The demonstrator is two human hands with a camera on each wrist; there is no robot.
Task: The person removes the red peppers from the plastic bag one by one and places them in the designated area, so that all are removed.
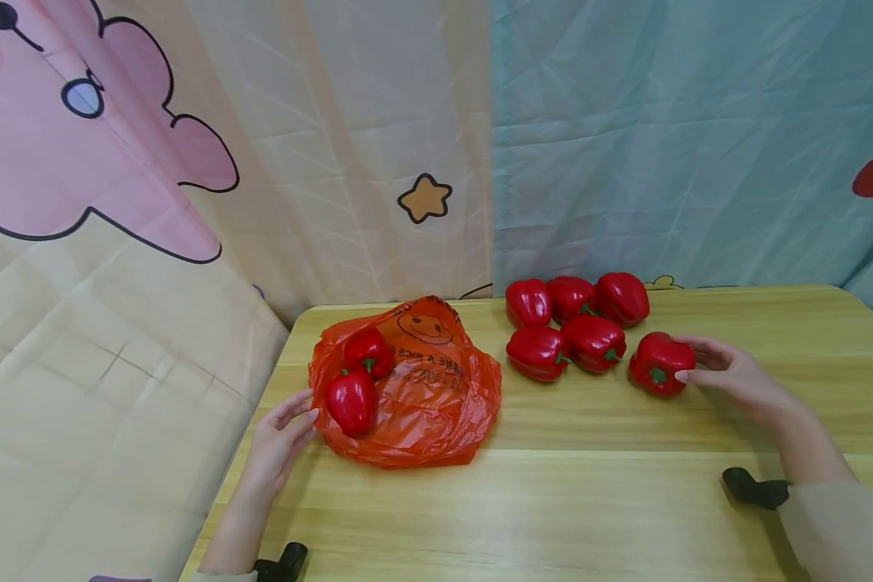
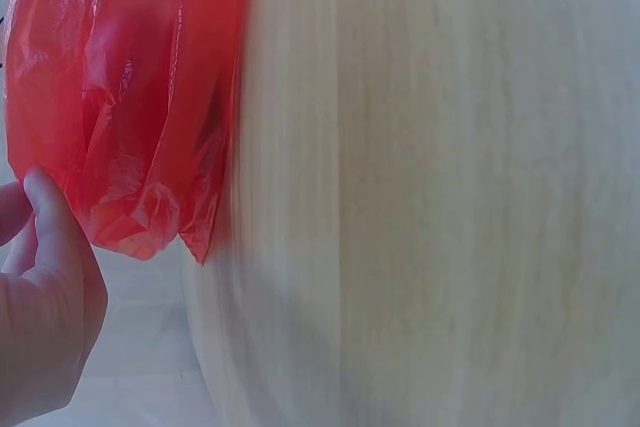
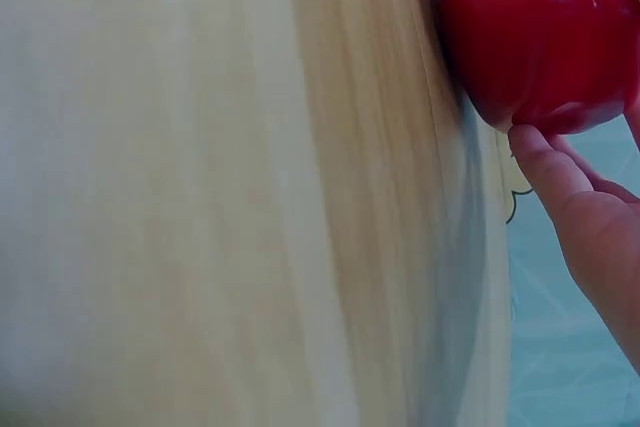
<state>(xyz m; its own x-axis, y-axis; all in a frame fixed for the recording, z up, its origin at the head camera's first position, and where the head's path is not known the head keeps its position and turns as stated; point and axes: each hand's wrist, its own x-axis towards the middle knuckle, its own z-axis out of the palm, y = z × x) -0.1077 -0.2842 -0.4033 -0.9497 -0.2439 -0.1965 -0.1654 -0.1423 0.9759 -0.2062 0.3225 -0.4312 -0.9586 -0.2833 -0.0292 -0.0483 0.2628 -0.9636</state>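
Note:
At the left edge of the orange-red plastic bag [image 1: 429, 420], my left hand [image 1: 280, 440] pinches the film between thumb and fingers. The left wrist view shows those fingertips at the bag's wrinkled side [image 2: 130, 147]. Two red bell peppers, one upper [image 1: 369, 353] and one lower [image 1: 352, 402], lie in the bag's open mouth. On the right, my right hand [image 1: 742, 380] grips another red bell pepper [image 1: 658, 364] by its right side, thumb in front and fingers behind. That pepper's green stem faces toward me; in the right wrist view its glossy side [image 3: 540, 37] fills the upper corner.
Several more red bell peppers [image 1: 595, 343] sit in a cluster at the table's back, between the bag and my right hand. The wooden table [image 1: 553, 517] meets a printed curtain [image 1: 626, 162] behind and a pale cloth [image 1: 116, 404] on the left.

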